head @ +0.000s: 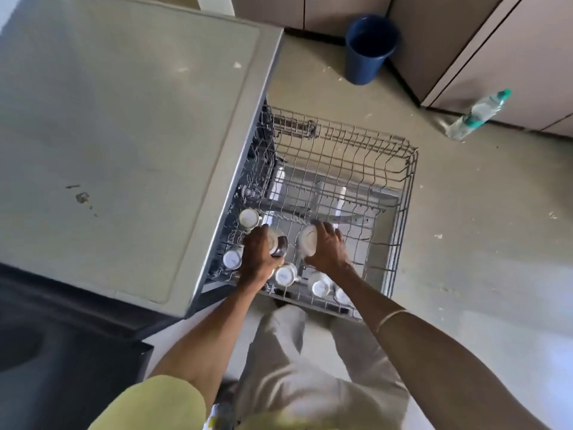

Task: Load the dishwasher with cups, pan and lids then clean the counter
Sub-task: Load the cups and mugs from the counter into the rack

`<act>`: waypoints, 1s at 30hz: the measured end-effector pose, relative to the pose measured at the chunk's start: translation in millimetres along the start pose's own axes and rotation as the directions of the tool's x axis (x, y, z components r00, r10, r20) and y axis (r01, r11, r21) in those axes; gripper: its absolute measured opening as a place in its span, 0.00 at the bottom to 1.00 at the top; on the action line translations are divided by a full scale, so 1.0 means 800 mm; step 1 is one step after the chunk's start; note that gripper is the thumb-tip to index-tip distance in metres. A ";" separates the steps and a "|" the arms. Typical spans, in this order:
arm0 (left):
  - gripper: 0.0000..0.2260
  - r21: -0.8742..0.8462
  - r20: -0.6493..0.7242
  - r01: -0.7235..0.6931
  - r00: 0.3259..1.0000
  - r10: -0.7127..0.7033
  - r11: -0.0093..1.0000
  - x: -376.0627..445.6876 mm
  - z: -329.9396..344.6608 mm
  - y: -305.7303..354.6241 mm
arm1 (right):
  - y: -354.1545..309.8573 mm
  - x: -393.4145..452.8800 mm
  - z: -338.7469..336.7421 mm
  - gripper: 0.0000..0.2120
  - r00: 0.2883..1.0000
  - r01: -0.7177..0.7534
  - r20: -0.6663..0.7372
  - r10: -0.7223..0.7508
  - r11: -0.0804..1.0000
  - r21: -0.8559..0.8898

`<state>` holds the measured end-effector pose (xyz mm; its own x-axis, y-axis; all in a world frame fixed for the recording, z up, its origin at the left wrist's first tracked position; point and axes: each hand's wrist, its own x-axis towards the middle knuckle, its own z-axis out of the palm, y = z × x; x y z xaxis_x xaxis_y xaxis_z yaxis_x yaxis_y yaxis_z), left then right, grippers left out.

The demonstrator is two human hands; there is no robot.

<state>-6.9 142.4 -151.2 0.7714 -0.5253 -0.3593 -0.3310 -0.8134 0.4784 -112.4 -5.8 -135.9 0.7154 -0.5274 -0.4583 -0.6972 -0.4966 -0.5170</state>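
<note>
Cups held in both hands — rack's far half open.

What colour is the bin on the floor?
Dark blue; the bin shows in the head view, near the cabinets.

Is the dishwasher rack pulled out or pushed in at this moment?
Pulled out. The rack extends well past the dishwasher front over the floor, with white cups sitting in its near end.
</note>
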 end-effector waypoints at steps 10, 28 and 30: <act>0.38 -0.055 -0.026 0.099 0.995 -0.101 0.994 0.034 0.041 -0.016 | 0.011 0.086 0.069 0.48 0.999 0.039 0.003 -0.039 0.999 -0.019; 0.43 0.214 0.020 0.028 0.999 -0.033 0.976 0.020 0.053 -0.021 | 0.022 0.091 0.050 0.68 0.992 0.041 0.129 -0.014 0.976 -0.213; 0.39 0.240 -0.014 0.012 1.000 -0.009 0.971 0.006 0.045 -0.016 | 0.023 0.079 0.032 0.69 0.993 0.033 0.122 -0.006 0.976 -0.218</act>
<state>-18.5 141.5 -187.7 0.7817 -0.5145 -0.3525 -0.4427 -0.8559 0.2673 -79.1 -30.9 -193.1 0.7201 -0.4365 -0.5394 -0.6664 -0.6517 -0.3622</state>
